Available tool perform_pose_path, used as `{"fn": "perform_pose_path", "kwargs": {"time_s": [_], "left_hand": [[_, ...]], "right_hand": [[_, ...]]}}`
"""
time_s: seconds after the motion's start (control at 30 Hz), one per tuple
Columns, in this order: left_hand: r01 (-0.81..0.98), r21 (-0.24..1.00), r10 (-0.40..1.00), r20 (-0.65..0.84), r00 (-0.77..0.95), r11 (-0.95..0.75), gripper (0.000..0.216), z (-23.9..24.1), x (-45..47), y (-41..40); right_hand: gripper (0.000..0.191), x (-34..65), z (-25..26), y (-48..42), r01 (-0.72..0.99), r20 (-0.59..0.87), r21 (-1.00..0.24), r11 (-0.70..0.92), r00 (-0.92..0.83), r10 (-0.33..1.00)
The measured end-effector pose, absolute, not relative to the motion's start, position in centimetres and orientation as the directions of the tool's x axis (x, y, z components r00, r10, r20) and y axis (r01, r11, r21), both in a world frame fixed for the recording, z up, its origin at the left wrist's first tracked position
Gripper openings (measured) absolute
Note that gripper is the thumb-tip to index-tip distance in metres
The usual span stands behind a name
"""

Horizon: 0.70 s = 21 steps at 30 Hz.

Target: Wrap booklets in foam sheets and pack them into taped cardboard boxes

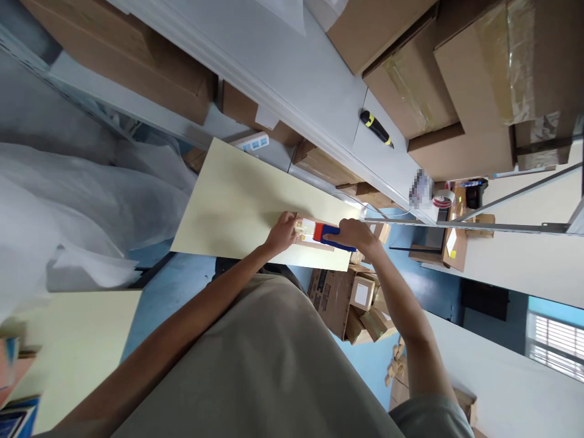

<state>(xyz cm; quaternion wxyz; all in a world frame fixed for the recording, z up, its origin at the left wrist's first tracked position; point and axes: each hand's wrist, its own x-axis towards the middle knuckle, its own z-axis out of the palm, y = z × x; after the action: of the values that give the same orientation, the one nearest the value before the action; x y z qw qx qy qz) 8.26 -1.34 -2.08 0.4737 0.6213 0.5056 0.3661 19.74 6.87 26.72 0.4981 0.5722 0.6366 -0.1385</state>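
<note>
The view is tilted hard. My right hand is closed round the blue handle of a red and blue tape dispenser. The dispenser rests on a small cardboard box that lies on a pale yellow table. My left hand presses its curled fingers against the box's other end, next to the clear tape at the dispenser's front. Both forearms reach out from my grey shirt.
Large cardboard boxes stand on a grey shelf, beside a black and yellow tool. A white power strip lies past the table. Small boxes lie on the blue floor. White wrapping is piled at left. A second pale table is nearer me.
</note>
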Motion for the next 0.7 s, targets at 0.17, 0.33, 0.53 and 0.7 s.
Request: {"fn": "perform_pose_path", "kwargs": {"time_s": [0.17,0.33,0.53,0.7], "left_hand": [[0.291,0.955,0.966,-0.018,0.257,-0.059,0.050,-2.7,8.1,-1.0],[0.316,0.946,0.955,-0.021,0.295,-0.077,0.054,-2.7,7.5,-0.6],[0.364,0.931,0.968,-0.120,0.222,0.032,0.052,-1.5,7.9,-1.0],[0.354,0.885,0.947,-0.239,-0.213,0.303,0.041,-0.5,10.7,-2.0]], "right_hand": [[0.073,22.6,24.1,6.7,0.898,-0.812,0.354,0.263,0.156,0.563],[0.081,24.8,21.0,6.9,0.932,-0.849,0.260,0.253,0.095,0.520],[0.078,27.2,18.1,6.9,0.951,-0.843,0.174,0.256,0.010,0.537],[0.066,28.8,17.0,6.3,0.962,-0.821,0.076,0.262,-0.089,0.564]]}}
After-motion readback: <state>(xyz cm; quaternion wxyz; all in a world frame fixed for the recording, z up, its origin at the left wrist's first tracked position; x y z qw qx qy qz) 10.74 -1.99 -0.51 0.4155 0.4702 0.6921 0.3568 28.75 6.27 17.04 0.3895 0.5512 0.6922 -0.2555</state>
